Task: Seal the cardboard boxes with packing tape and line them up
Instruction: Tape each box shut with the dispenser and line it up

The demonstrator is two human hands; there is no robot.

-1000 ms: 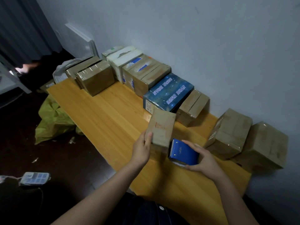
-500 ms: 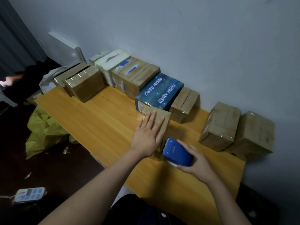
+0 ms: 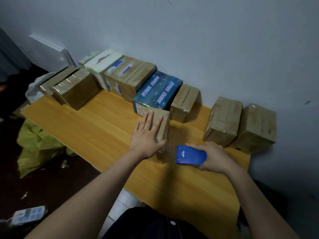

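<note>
A small brown cardboard box (image 3: 164,123) lies on the wooden table (image 3: 96,128) in front of the row of boxes. My left hand (image 3: 146,137) presses flat on its top, fingers straight. My right hand (image 3: 213,156) grips a blue tape dispenser (image 3: 190,155) just right of the box's near end, and a strip of tape (image 3: 170,151) runs from it to the box. Along the wall stands a line of taped boxes, among them a dark blue printed box (image 3: 158,91) and a brown one (image 3: 185,100).
Two more taped brown boxes (image 3: 222,119) (image 3: 257,126) stand at the right end by the wall. Brown boxes (image 3: 76,88) sit at the table's left end. A yellow-green bag (image 3: 36,147) and a blue-white object (image 3: 27,215) lie on the dark floor at left.
The small box went from standing tilted in my left hand to lying flat under my palm. My right hand drew the dispenser back to the right, away from the box.
</note>
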